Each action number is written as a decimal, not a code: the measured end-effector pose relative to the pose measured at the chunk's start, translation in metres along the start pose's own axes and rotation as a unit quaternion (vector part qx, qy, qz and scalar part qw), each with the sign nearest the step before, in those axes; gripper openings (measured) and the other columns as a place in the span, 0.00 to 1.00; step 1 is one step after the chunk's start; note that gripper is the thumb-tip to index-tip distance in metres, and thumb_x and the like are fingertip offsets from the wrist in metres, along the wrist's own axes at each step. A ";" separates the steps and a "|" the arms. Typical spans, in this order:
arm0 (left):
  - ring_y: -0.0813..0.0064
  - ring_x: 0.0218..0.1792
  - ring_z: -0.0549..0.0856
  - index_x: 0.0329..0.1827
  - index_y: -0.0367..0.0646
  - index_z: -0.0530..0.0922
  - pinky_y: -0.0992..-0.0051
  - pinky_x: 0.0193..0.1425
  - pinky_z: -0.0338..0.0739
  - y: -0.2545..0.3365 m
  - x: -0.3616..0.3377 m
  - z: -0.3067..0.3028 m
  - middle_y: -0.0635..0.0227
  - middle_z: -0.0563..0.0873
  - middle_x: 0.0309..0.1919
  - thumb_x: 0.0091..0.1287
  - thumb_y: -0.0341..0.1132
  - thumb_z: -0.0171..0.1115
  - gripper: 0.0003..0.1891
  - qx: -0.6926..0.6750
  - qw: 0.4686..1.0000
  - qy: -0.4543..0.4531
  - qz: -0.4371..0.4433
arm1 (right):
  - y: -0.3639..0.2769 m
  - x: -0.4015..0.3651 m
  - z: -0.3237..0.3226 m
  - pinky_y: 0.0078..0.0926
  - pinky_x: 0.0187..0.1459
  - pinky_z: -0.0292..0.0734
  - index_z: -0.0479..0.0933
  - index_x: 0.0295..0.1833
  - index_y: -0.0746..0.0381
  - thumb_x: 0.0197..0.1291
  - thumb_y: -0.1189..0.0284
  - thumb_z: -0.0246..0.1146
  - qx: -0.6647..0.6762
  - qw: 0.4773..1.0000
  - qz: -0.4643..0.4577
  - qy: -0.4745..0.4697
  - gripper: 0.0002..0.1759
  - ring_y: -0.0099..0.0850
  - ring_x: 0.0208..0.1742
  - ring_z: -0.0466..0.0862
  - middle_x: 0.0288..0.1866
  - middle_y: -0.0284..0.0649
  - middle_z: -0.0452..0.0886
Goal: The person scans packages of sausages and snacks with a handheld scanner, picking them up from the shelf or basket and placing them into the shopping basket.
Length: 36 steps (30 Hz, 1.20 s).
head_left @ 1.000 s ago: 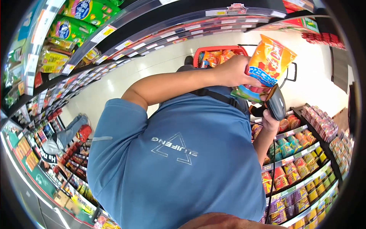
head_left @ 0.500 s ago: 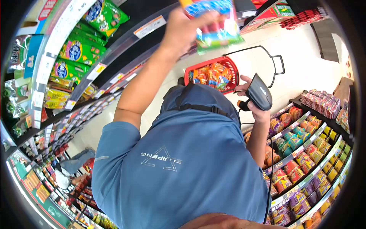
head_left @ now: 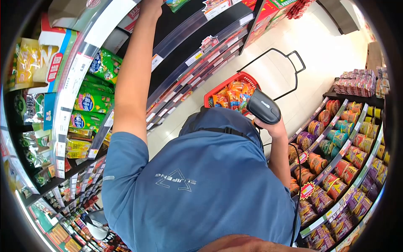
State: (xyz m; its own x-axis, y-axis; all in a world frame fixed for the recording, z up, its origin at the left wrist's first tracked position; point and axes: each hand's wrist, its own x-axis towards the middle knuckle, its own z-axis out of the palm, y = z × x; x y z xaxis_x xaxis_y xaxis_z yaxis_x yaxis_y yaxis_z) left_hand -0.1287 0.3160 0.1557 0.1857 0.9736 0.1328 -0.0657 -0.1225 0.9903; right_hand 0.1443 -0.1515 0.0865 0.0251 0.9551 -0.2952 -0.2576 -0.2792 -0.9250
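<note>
My left hand [head_left: 152, 6] reaches up over the dark shelf at the top edge of the view. Its fingers are cut off by the frame, so what they hold is hidden. Just beside it, part of a green and blue snack bag [head_left: 175, 4] shows at the edge. My right hand [head_left: 275, 127] is closed round a black barcode scanner [head_left: 264, 108], held in front of my waist. The scanner's head covers most of my fingers. Beyond it on the floor stands a red shopping basket [head_left: 208, 100] filled with orange snack bags [head_left: 235, 93].
Green snack bags [head_left: 88, 101] fill the shelf on the left, behind price labels. The basket's long black pull handle [head_left: 296, 69] extends over the pale floor. Cup noodles [head_left: 336, 185] line shelves on the right. A black cable [head_left: 299, 197] runs down my right side.
My left hand has moved up and left to the shelf, from holding a colourful bag in plain view. My right hand has turned the scanner and brought it slightly down and left, nearer the basket.
</note>
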 end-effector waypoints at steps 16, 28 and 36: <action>0.76 0.39 0.85 0.51 0.39 0.79 0.77 0.44 0.81 -0.027 0.001 0.047 0.68 0.86 0.40 0.61 0.19 0.67 0.16 -0.013 0.999 -0.008 0.032 | -0.009 0.008 -0.013 0.25 0.56 0.75 0.78 0.56 0.68 0.46 0.77 0.77 -0.068 0.997 0.006 0.023 0.28 0.23 0.49 0.81 0.49 0.38 0.85; 0.80 0.23 0.81 0.39 0.38 0.82 0.80 0.25 0.72 -0.029 0.005 0.048 0.68 0.87 0.29 0.60 0.22 0.69 0.07 -0.002 0.992 0.105 0.072 | -0.011 0.029 -0.026 0.26 0.58 0.75 0.77 0.57 0.69 0.47 0.76 0.76 -0.101 0.993 0.038 -0.045 0.29 0.24 0.51 0.82 0.50 0.39 0.85; 0.80 0.25 0.81 0.36 0.38 0.81 0.78 0.27 0.72 -0.024 -0.011 0.060 0.68 0.86 0.29 0.60 0.27 0.72 0.06 0.102 0.968 0.184 0.138 | -0.008 0.035 -0.028 0.27 0.59 0.74 0.75 0.61 0.70 0.47 0.75 0.76 -0.113 0.992 0.028 -0.058 0.34 0.25 0.52 0.82 0.52 0.40 0.85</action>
State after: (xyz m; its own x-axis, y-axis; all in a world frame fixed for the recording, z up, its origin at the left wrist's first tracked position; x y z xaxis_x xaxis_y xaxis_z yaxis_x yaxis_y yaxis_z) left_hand -0.0704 0.2968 0.1328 -0.1748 0.8967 0.4066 0.1384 -0.3864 0.9119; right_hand 0.1741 -0.1183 0.0768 -0.0979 0.9388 -0.3302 -0.0323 -0.3346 -0.9418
